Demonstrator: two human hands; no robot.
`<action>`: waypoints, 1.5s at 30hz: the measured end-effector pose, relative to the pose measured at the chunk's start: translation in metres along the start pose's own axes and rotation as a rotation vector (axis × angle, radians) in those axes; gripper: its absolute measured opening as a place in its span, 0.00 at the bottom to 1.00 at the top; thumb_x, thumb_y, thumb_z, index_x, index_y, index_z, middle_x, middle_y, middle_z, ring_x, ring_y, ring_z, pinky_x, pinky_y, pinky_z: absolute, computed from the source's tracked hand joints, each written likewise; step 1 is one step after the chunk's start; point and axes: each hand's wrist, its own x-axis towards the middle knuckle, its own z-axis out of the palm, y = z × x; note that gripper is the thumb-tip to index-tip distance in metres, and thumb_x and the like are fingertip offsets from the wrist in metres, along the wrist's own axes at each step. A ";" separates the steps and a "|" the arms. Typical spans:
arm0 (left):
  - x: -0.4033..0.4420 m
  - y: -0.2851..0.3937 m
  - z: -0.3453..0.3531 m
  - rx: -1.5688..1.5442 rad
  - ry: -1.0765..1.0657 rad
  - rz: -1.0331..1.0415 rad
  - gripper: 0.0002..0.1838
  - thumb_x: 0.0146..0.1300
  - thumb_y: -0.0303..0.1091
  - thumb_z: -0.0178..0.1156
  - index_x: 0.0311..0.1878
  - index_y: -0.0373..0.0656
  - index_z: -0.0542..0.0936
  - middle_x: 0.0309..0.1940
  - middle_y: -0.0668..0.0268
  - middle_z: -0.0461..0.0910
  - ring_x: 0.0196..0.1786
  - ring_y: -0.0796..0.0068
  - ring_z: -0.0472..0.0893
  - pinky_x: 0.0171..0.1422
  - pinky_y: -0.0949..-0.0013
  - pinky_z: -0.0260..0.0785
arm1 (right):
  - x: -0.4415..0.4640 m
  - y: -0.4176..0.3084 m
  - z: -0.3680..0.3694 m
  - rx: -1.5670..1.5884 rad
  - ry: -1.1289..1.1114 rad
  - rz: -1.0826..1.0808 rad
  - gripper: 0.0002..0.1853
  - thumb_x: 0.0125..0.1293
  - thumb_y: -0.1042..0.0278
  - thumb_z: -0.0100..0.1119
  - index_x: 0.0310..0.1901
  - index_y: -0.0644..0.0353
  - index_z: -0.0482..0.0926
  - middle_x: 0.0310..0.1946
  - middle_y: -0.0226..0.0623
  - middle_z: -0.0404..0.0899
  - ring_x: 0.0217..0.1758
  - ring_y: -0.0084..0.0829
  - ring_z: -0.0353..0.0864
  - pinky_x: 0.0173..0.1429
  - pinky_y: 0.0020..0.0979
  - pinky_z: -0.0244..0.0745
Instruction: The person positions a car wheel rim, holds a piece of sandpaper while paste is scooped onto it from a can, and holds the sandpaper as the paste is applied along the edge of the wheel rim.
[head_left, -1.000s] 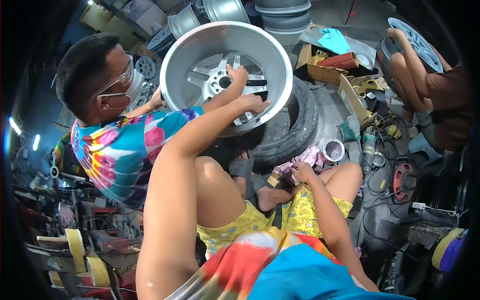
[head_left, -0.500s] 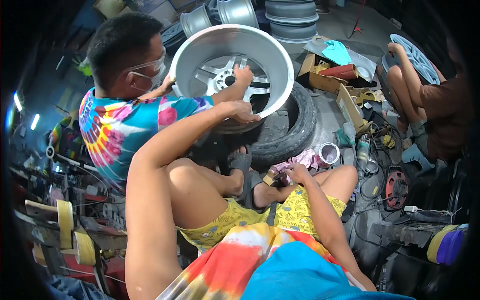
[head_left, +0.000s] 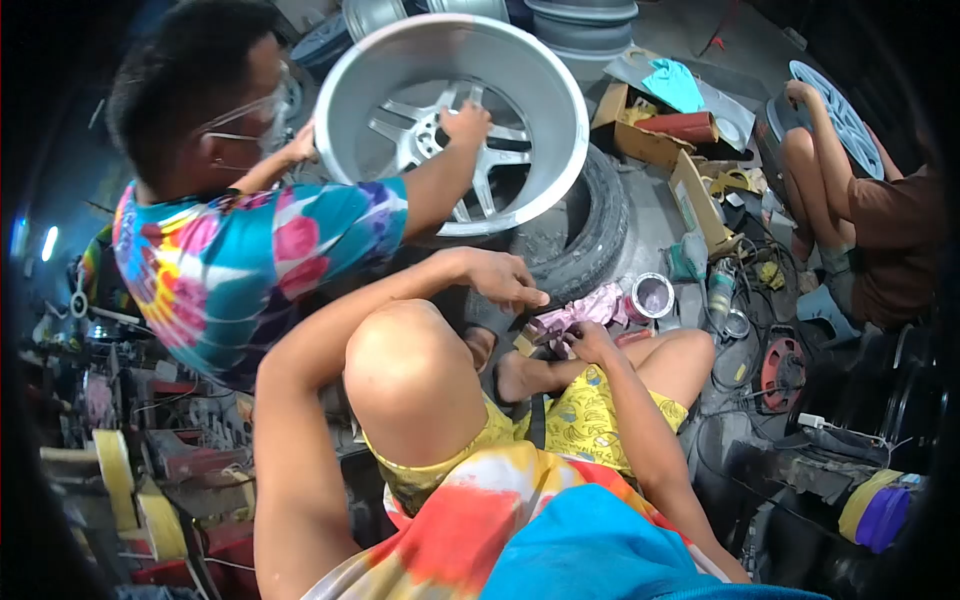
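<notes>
My left hand is off the wheel rim, in front of the tire. Its fingers are loosely stretched out with nothing in them. Low by my bent leg, my right hand has its fingers closed around a small dark thing I cannot make out. Beside it lies a crumpled pink cloth, and an open tin with greyish contents stands just past the cloth. The silver wheel rim is tilted above the tire, held by a co-worker's hands, one inside at the spokes, one at the edge.
Another person at the right holds a blue-grey wheel. Cardboard boxes with sandpaper rolls, a power tool, cables and a red reel lie on the right. More rims are stacked at the back. Tape rolls hang lower left.
My left hand has let go of the rim's near edge and moved down and toward me. The co-worker and rim have shifted left in view. My left knee is raised higher.
</notes>
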 end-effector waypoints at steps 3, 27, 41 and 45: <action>0.060 -0.034 0.022 -0.166 -0.010 0.070 0.31 0.70 0.61 0.54 0.46 0.37 0.86 0.36 0.57 0.87 0.37 0.65 0.85 0.47 0.60 0.78 | -0.009 -0.009 -0.012 0.044 -0.006 0.047 0.16 0.65 0.58 0.61 0.45 0.63 0.85 0.40 0.53 0.85 0.47 0.51 0.85 0.52 0.44 0.77; 0.142 -0.120 0.097 -0.111 0.658 0.450 0.17 0.63 0.40 0.63 0.24 0.37 0.78 0.23 0.55 0.79 0.29 0.47 0.79 0.36 0.50 0.69 | 0.020 -0.039 -0.004 0.166 -0.165 0.017 0.16 0.66 0.59 0.61 0.44 0.64 0.85 0.43 0.54 0.84 0.50 0.52 0.83 0.57 0.45 0.76; 0.137 -0.114 0.099 -0.138 0.704 0.433 0.17 0.66 0.42 0.62 0.28 0.36 0.78 0.26 0.55 0.78 0.32 0.46 0.79 0.39 0.52 0.68 | 0.008 -0.052 -0.018 0.195 -0.122 0.011 0.17 0.65 0.60 0.62 0.45 0.67 0.85 0.43 0.56 0.83 0.50 0.54 0.82 0.57 0.46 0.74; 0.134 -0.113 0.101 -0.132 0.673 0.411 0.15 0.65 0.41 0.62 0.29 0.37 0.79 0.27 0.55 0.79 0.33 0.46 0.79 0.40 0.52 0.68 | 0.006 -0.051 -0.017 0.177 -0.110 -0.003 0.17 0.65 0.60 0.62 0.45 0.67 0.84 0.43 0.56 0.83 0.50 0.54 0.82 0.57 0.45 0.75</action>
